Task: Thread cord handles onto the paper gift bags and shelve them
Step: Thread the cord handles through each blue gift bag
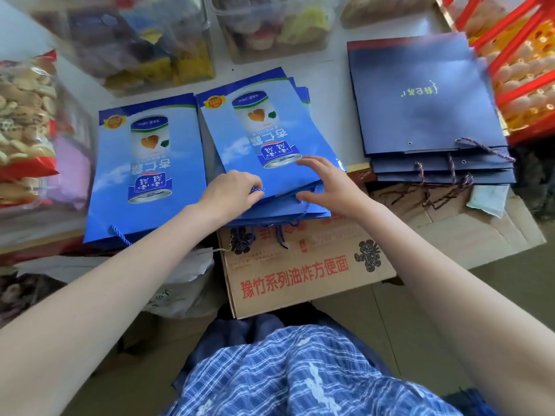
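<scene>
Pinching a blue cord at the top bag, the left hand looks mid-threading; the right hand hovers open, fingers spread over the stack on the tabletop. Next move probably feeding cord through the eyelet, which is hidden under fingers.

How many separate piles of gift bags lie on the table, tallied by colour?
Light blue piles with the can print: 2, one at left and one under both hands
Dark navy piles: 1
Total: 3 piles
</scene>
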The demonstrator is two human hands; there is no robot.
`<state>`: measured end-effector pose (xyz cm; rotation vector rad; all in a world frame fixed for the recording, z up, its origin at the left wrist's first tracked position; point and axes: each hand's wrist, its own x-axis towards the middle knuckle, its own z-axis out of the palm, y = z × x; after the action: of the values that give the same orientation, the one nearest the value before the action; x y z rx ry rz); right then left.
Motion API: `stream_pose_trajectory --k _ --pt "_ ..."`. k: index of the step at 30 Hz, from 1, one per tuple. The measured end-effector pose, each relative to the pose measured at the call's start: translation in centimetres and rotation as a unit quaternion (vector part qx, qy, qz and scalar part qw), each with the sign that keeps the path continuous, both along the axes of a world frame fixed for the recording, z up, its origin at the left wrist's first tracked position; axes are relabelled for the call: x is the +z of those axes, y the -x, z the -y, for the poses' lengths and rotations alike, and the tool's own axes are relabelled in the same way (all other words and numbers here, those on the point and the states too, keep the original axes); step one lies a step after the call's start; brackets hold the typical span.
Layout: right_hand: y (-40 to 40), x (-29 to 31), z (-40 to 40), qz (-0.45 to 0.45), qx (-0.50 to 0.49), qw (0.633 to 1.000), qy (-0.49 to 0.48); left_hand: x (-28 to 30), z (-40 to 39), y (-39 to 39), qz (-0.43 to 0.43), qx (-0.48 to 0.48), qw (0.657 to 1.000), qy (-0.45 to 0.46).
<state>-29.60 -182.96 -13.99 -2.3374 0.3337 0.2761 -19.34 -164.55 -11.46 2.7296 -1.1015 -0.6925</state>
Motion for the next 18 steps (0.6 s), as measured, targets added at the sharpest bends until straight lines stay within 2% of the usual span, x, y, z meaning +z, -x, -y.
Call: stream_pose_trajectory --k 2,4,8,13,16,17,18 --pt "-0.4 1.2 -1.3 0.013 0.011 0.995 -0.101 1.8 2.0 0.5 -0.032 -0.033 0.997 0.061" --pt "-0.6 2.1 -1.5 0.028 -0.008 0.99 -0.14 3.1 3.6 0.4 -0.078 -0.046 0.992 0.088" --pt "0.6 2.7 0.1 -0.047 -0.02 0.994 -0.099 4.2 4.5 -0.4 -0.204 -0.067 0.973 0.083" --pt "3.6 2.9 1.5 -0.18 -0.039 0.983 -0.002 5.8 4.0 -4.3 -0.192 -0.109 0.974 0.058" --pt "4.4 3.3 1.1 -0.186 -0.073 0.979 0.043 6.2 3.9 -5.7 -0.174 -0.137 0.975 0.038" --pt "4.2 3.5 0.5 -0.175 -0.093 0.98 0.015 6.3 4.2 -5.7 -0.172 -0.144 0.973 0.048" --pt "3.8 3.8 -0.4 -0.152 -0.121 0.979 -0.055 6.3 4.7 -5.4 -0.174 -0.15 0.971 0.06"
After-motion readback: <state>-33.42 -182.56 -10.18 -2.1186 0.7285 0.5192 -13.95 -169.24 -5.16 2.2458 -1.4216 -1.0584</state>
